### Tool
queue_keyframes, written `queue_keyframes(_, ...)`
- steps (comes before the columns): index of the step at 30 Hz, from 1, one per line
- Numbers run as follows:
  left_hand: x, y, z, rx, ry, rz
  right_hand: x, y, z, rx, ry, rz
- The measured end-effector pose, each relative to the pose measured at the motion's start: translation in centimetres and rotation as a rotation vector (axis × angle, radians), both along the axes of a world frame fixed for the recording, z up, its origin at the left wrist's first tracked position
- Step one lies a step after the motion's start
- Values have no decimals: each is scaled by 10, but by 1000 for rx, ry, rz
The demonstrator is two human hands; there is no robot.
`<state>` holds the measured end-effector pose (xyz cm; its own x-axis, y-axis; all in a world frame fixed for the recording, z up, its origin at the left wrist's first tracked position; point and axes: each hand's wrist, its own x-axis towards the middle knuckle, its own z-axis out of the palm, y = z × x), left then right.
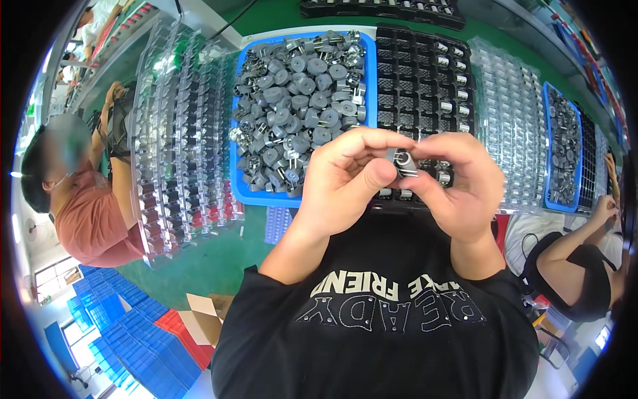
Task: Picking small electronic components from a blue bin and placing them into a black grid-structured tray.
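Note:
In front of my chest, both hands are closed around one small grey plastic part with shiny metal pieces (403, 161). My left hand (349, 174) pinches it from the left between thumb and fingers. From the other side, my right hand (465, 176) grips it with thumb and forefinger. Fingertips hide much of the part. Just beyond my left hand lies a blue tray (236, 166) heaped with grey round parts (292, 100) with metal prongs. A black compartment tray (409, 86), partly under my hands, has silvery metal parts (460, 78) in some right-hand pockets.
Clear plastic trays stand left (179, 146) and right (512, 113). A second blue tray (547, 193) of grey parts lies farther right. Co-workers sit at the left (100, 213) and right (578, 272). Blue crates (139, 339) and an open cardboard box (199, 319) are at lower left.

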<state>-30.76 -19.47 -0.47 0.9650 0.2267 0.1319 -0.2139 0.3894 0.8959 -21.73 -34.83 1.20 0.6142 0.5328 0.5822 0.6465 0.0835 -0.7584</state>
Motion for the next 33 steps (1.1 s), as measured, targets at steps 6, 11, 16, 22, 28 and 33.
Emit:
queue_keyframes(6, 15, 3, -11, 324, 159, 74, 20, -7, -4, -202, 198, 22)
queue_keyframes(11, 41, 10, -2, 366, 193, 78, 35, -1, -3, -155, 461, -25)
queue_keyframes(16, 58, 21, 9, 586, 240, 149, 83, 14, -12, -207, 524, 149)
queue_keyframes(22, 118, 75, 17, 1611, 271, 479, 193, 28, -42, -646, -283, -414)
queue_keyframes(28, 154, 108, 4, 1945, 508, 244, 199, 59, -56, -887, -419, -415)
queue_keyframes(33, 158, 102, 0, 1820, 542, 250, 210, 47, -63, -897, -307, -433)
